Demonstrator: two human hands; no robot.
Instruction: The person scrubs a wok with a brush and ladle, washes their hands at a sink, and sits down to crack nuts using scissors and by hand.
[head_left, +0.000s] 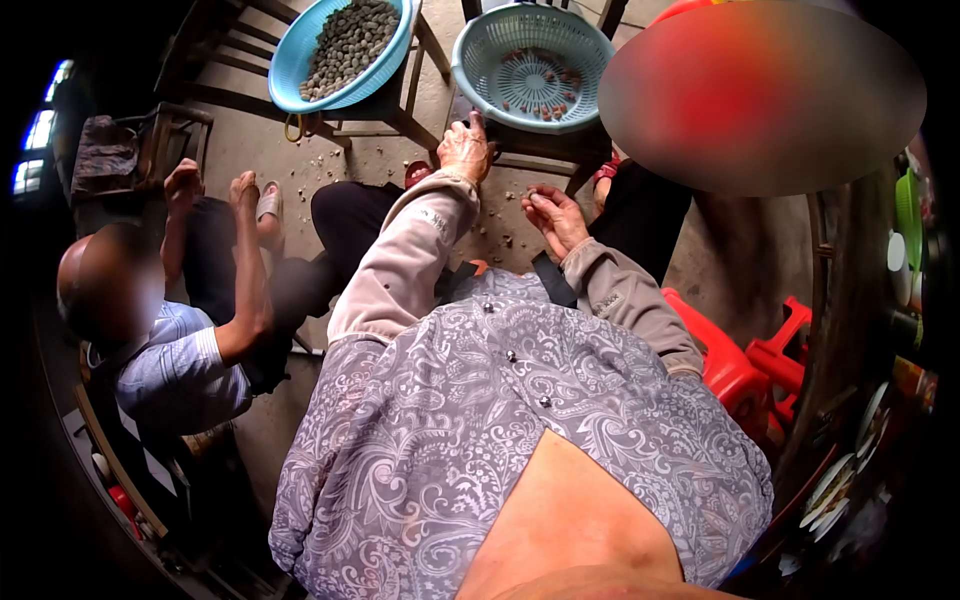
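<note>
My left hand (pixel 467 152) is stretched forward, its back up, at the near side of a pale blue-green plastic basket (pixel 470 75). One finger points toward the rim; I cannot tell whether it touches. A few small reddish-brown pieces (pixel 545 90) lie in the bottom of this basket, which stands on a wooden chair (pixel 545 148). Lower and to the right, my right hand (pixel 556 217) has thumb and fingers pinched together, around something too small to make out. A brighter blue basket (pixel 285 80) at the upper left holds many grey-brown, nut-like pieces (pixel 350 45).
Small pale fragments (pixel 325 165) are scattered on the floor. At the left sits a person (pixel 185 350) with raised hands, and a blurred figure (pixel 760 100) is at the upper right. Red plastic stools (pixel 720 355) stand on my right, near several plates (pixel 840 485).
</note>
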